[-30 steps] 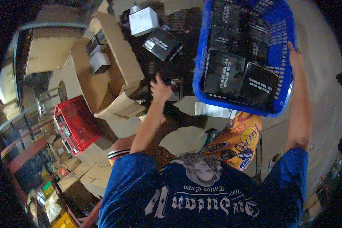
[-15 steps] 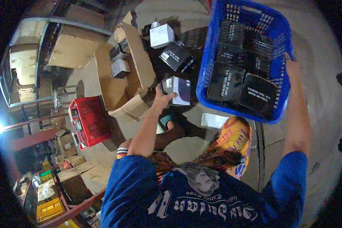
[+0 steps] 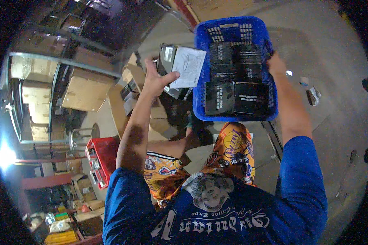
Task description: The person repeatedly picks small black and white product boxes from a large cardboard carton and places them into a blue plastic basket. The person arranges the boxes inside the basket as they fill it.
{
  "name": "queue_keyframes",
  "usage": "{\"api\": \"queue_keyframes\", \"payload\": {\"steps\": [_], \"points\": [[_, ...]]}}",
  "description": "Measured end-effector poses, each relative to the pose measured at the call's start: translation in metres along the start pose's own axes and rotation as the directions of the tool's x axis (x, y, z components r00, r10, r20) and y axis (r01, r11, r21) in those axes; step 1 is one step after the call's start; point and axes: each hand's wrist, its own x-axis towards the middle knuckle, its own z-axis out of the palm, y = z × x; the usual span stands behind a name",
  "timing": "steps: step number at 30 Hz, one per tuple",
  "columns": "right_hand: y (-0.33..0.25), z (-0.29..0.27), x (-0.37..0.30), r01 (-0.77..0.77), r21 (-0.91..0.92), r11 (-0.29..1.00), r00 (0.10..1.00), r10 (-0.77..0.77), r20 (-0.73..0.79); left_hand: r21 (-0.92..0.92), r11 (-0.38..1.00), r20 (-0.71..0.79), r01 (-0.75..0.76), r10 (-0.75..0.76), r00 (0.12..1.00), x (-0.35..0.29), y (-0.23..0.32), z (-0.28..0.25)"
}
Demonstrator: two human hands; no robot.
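Note:
My left hand [image 3: 157,79] is closed on a small black and white carton [image 3: 188,67], its thumb across the pale printed face and its other fingers partly hidden behind. The carton is at the left rim of a blue plastic basket [image 3: 236,117]; whether the two touch, I cannot tell. Several black boxes [image 3: 251,98] with white lettering sit in the basket, packed in rows. On the basket's right rim, my right hand [image 3: 276,65] is wrapped round the edge. Below the held carton, another dark box [image 3: 173,92] is partly covered from sight.
An open brown cardboard box [image 3: 116,108] stands left of my left forearm, with small boxes inside. A red crate [image 3: 106,157] is at the lower left. Metal shelving [image 3: 53,96] with large cartons fills the far left. Small scraps [image 3: 313,96] lie on the floor at right.
My left hand has raised the carton and brought it up to the basket's left side. The basket, with my right hand on it, now appears farther left in view. The view has shifted too.

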Motion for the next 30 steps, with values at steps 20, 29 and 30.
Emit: {"api": "queue_keyframes", "payload": {"steps": [20,29,30], "points": [[-0.026,-0.023,-0.051,-0.100,-0.081,0.992,0.991,0.091,-0.100,0.061,0.924,0.316,-0.376,0.340,0.886,0.132,-0.050,0.229],[-0.035,-0.028,-0.055,-0.141,-0.122,0.982,0.984,0.125,-0.129,-0.109,0.991,0.548,-0.076,0.124,0.828,0.151,-0.081,0.263],[-0.035,-0.030,-0.054,-0.152,-0.121,0.981,0.985,0.139,-0.106,-0.106,0.992,0.554,-0.073,0.120,0.824,0.149,-0.080,0.265]]}}
